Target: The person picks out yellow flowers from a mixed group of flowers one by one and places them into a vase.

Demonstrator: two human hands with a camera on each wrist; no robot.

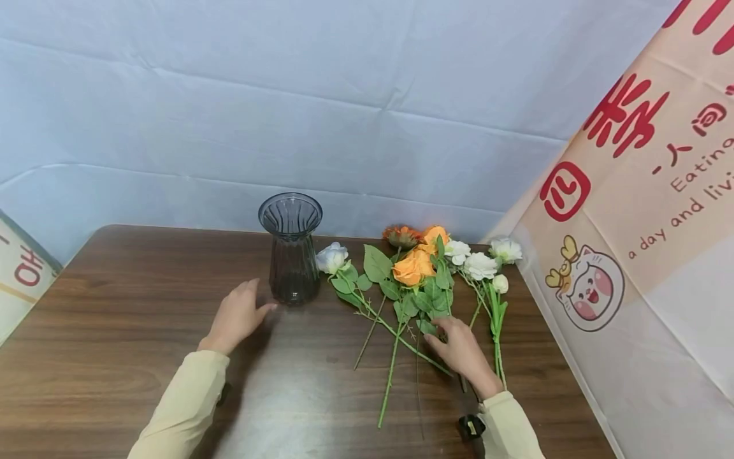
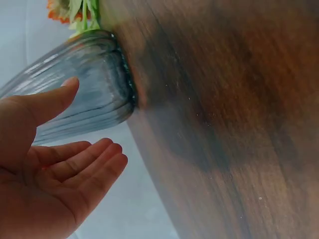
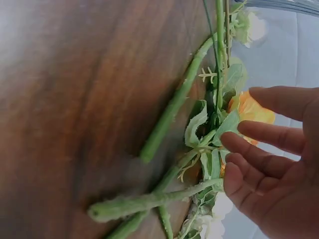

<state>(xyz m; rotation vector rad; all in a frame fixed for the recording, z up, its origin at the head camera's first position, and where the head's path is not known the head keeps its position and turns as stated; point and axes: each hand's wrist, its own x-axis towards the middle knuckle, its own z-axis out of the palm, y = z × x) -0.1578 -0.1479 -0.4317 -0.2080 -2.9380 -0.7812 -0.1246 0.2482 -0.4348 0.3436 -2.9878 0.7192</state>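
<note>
A dark grey ribbed glass vase [image 1: 294,264] with a flared rim stands upright near the table's back edge. Beside its lower left side is my left hand [image 1: 234,319], holding nothing. Its thumb and fingers spread apart in the left wrist view, where they overlap the vase [image 2: 94,79]. My right hand [image 1: 463,354] hovers close over the lower leaves and stems of the flowers, fingers extended and apart. Orange roses [image 1: 413,268] lie in the middle of the pile, with a rust-orange flower [image 1: 401,236] behind. A pale bluish rose [image 1: 331,258] lies next to the vase.
White flowers [image 1: 480,266] and a white bud [image 1: 500,284] lie at the pile's right. Several green stems [image 1: 391,376] point toward the front of the brown wooden table [image 1: 115,357]. Behind hangs a pale cloth [image 1: 229,127]; a printed banner [image 1: 648,223] borders the right side.
</note>
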